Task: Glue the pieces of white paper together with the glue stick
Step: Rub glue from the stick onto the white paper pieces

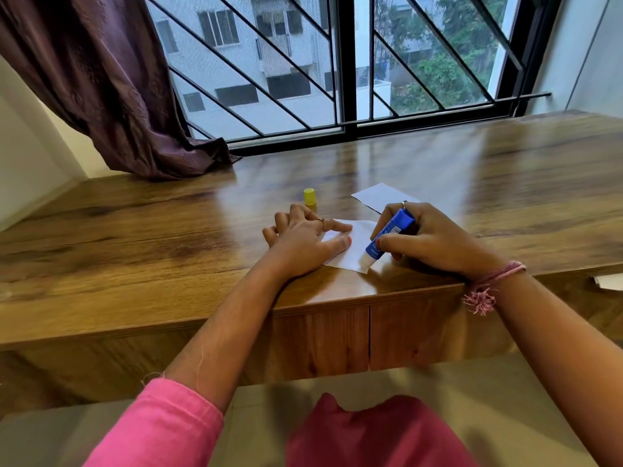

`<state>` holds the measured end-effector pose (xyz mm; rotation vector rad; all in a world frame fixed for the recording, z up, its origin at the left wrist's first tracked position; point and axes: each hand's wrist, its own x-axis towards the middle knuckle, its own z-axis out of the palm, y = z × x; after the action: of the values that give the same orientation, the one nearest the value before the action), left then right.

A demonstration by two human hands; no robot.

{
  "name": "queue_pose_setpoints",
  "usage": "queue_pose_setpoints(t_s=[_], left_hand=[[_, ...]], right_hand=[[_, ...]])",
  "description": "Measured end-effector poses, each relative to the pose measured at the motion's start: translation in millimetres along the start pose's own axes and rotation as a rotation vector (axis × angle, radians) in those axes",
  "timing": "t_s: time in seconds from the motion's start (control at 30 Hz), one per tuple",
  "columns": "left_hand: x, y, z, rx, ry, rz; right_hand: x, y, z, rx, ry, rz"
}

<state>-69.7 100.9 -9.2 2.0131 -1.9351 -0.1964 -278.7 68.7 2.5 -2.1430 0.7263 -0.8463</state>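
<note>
A small white paper piece [358, 245] lies near the front edge of the wooden table [168, 230]. My left hand [303, 242] presses flat on its left part with straight fingers. My right hand [428, 241] grips a blue glue stick [387, 237], tilted, with its white tip touching the paper's near right corner. A second white paper piece [381, 197] lies farther back, partly hidden behind my right hand. The yellow glue cap [310, 197] stands upright behind my left hand.
A purple curtain [118, 96] drapes onto the table's back left. A barred window [337, 62] runs along the far edge. Another bit of white paper [608, 282] shows at the right edge, below the tabletop.
</note>
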Motion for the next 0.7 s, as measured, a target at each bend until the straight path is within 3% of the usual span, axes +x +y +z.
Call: queue_pose_setpoints(t_s=[0.17, 0.57, 0.7], left_hand=[[0.2, 0.2, -0.5, -0.002, -0.005, 0.000], [-0.1, -1.3, 0.4, -0.013, 0.006, 0.002], [-0.8, -0.3, 0.0, -0.010, 0.005, -0.001]], right_hand=[[-0.5, -0.3, 0.0, 0.001, 0.007, 0.004], [6.9, 9.0, 0.7, -0.038, 0.224, 0.081], [6.1, 7.9, -0.3, -0.047, 0.193, 0.074]])
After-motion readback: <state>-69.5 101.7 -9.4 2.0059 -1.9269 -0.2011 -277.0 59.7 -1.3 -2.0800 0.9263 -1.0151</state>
